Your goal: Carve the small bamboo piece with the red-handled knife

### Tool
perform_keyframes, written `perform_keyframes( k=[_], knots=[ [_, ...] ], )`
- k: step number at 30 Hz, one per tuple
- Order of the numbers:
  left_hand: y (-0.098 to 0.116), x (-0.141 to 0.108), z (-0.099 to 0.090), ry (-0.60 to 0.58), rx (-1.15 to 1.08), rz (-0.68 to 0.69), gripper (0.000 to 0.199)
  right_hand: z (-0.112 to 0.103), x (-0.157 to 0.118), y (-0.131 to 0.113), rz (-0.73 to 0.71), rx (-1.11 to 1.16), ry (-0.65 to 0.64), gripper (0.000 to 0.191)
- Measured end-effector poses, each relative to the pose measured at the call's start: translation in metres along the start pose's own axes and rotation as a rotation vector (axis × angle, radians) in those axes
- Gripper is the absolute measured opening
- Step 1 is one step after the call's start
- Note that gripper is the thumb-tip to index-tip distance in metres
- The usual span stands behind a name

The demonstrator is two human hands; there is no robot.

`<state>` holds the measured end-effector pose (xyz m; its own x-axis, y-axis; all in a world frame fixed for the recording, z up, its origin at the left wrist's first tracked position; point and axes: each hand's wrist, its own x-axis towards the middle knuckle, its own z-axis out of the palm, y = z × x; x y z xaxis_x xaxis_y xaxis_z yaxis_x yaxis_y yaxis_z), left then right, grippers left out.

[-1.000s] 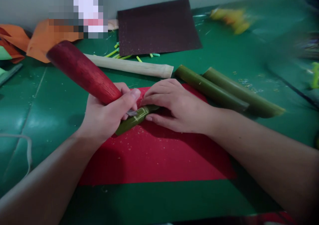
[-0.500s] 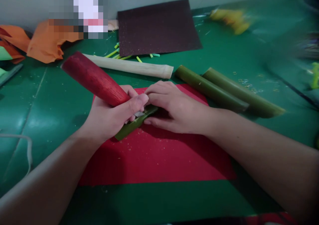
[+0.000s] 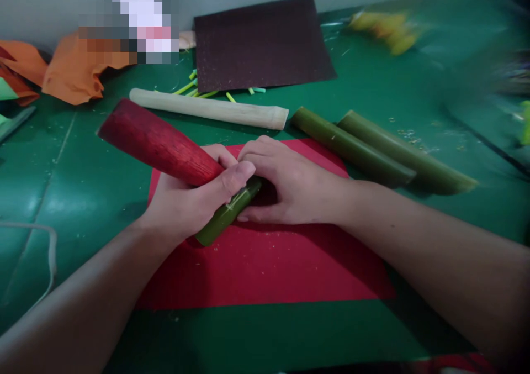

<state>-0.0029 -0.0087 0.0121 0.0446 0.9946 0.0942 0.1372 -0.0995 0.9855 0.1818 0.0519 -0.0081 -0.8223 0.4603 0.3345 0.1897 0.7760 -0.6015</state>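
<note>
The green tube (image 3: 217, 225) lies over the red sheet (image 3: 290, 263) on the counter (image 3: 256, 335), its long axis slanting from near left to far right and crossing the line of the red handle (image 3: 165, 145), which slopes down rightward. The left grip (image 3: 178, 200) is closed round the handle, at the tube's left flank; whether it bears on the tube cannot be told. The right grip (image 3: 293, 180) holds the tube's far right end, thumb on the near side, and is the nearer to that end.
</note>
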Motion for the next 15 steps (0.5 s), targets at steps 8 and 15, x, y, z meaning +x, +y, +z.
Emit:
perform_keyframes(
  k=[8,15],
  knots=[
    [0.0063,-0.0024,0.0062,0.052,0.040,-0.004,0.029,0.0003,0.0011,-0.0005,0.020,0.033,0.003,0.031],
    [0.0083,-0.0044,0.0086,0.060,0.080,0.014,0.039,0.0003,0.0020,-0.0003,0.039,0.035,-0.002,0.033]
  ],
)
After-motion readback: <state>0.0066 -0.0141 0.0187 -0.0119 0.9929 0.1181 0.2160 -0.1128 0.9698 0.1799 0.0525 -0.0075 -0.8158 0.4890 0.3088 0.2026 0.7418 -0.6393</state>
